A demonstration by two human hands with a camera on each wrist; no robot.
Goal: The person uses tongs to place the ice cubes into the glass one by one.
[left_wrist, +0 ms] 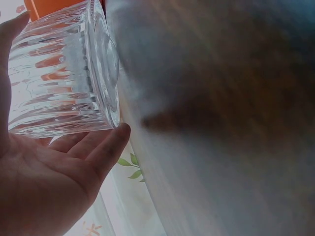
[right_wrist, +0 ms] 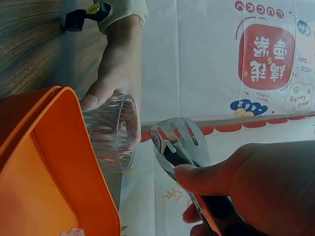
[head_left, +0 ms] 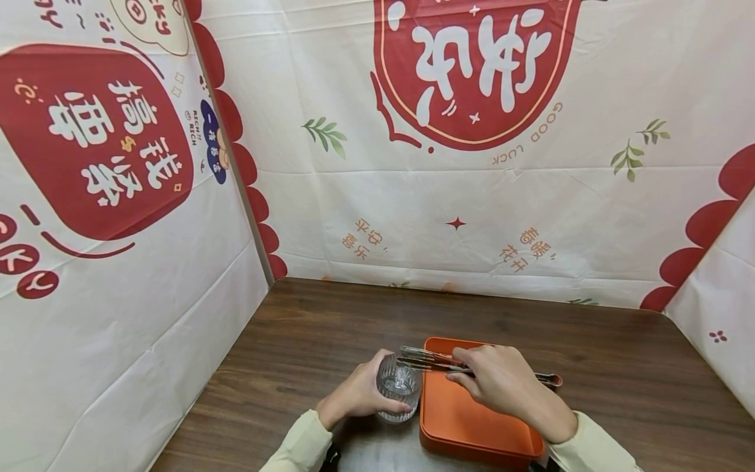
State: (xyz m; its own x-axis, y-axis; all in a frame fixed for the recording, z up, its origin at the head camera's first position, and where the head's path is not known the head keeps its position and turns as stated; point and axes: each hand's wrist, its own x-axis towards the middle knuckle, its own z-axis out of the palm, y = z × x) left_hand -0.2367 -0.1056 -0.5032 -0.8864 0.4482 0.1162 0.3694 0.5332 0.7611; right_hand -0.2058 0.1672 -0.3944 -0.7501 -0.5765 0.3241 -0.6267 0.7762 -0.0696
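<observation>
My left hand [head_left: 361, 389] grips a clear ribbed glass [head_left: 400, 387], thumb on the near side and fingers round the far side. In the left wrist view the glass [left_wrist: 59, 78] is seen from low down, with a fingertip at its base edge. My right hand [head_left: 501, 381] holds metal tongs [head_left: 433, 360] with dark grips, thumb on top. The tongs' slotted heads [right_wrist: 179, 140] point left and overlap the glass's rim in the head view. Below the right hand is an orange rectangular tray [head_left: 466, 419], close beside the glass.
A small clear chunk [right_wrist: 74, 231] lies in the tray, at the lower edge of the right wrist view. The dark wooden table [head_left: 283, 347] is bounded by printed white cloth walls [head_left: 472, 203] at the back and sides.
</observation>
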